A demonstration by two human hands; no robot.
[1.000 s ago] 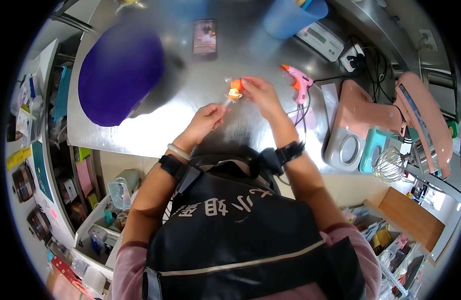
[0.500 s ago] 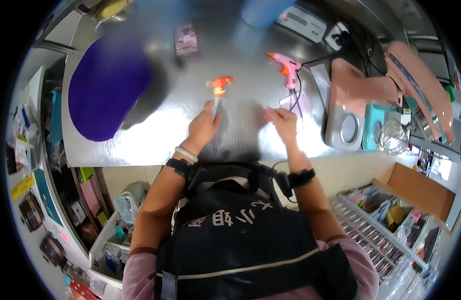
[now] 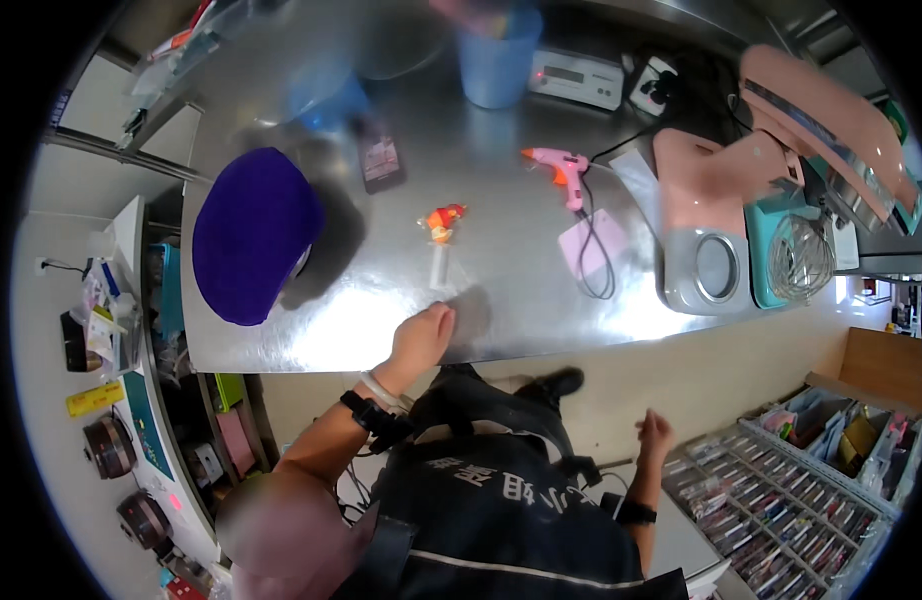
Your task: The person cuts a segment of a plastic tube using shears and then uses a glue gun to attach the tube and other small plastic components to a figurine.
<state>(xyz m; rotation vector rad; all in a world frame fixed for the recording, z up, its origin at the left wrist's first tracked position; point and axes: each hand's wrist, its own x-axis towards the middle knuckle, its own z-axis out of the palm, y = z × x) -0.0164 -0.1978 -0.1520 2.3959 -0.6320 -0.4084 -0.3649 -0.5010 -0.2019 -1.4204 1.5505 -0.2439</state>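
Note:
A small red and orange figure (image 3: 445,222) lies on the metal table, with a pale stick (image 3: 439,268) pointing back toward me. My left hand (image 3: 421,338) rests by the table's front edge, just short of the stick's end. Its fingers are curled in, and nothing shows in them. Beyond the front edge, low on the right, my right hand (image 3: 656,432) hangs in the air near the drawers. It looks loosely closed, with no object visible in it.
A large purple round thing (image 3: 256,235) stands at left on the table (image 3: 381,290). Farther back are a phone (image 3: 381,162), blue containers (image 3: 496,65) and a scale (image 3: 578,80). A pink glue gun (image 3: 561,172) with a cord lies right of centre, beside a pink stand mixer (image 3: 696,170).
My left hand has let go of the stick and drawn back toward the table edge. My right hand has swung from above the table down to the right. The view has shifted.

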